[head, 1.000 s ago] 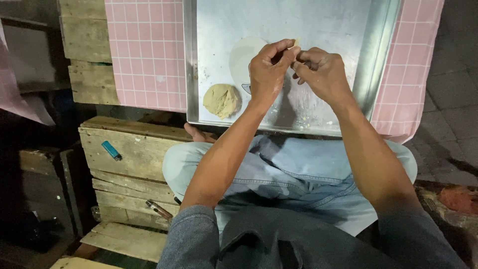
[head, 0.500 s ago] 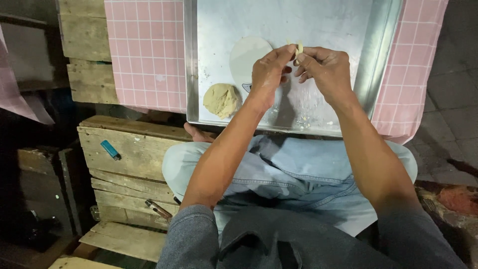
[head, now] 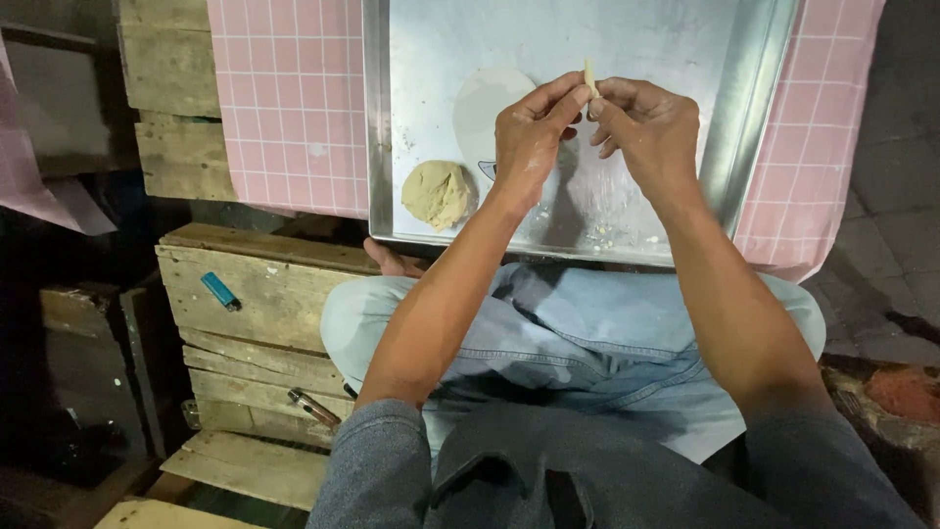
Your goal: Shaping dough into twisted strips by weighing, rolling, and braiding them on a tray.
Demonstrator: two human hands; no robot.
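Steel baking tray [head: 754, 127], shallow, rectangular, dusted with flour, resting on a pink checked cloth [head: 294, 108] that covers the worktop; taken here as the landmark. Small strip of pale dough [head: 590, 78]: held above the middle of the tray, pinched at its lower end between both hands, upper end standing free. Left hand [head: 529, 137]: over the tray centre, fingers [head: 560, 96] drawn narrow, thumb and forefinger closed on the dough strip. Right hand [head: 651, 132]: just beside the left, toward the tray's right wall, fingers likewise narrow and gripping the same strip from the other side; remaining fingers curled in. Ball of dough [head: 437, 193]: tan, rough-surfaced, lying on the tray floor near its front left corner, apart from both hands. Flat round dough sheet [head: 485, 108]: pale, lying on the tray floor behind the ball, partly hidden by the left hand. Crumbs: a few along the tray's front wall. Wooden crates [head: 255, 294]: stacked below and left of the tray's front left corner. Blue lighter [head: 220, 291]: lying on the upper crate's top board, well left of the tray. The person's knees, in light blue jeans [head: 587, 333], sit below the tray's front edge.
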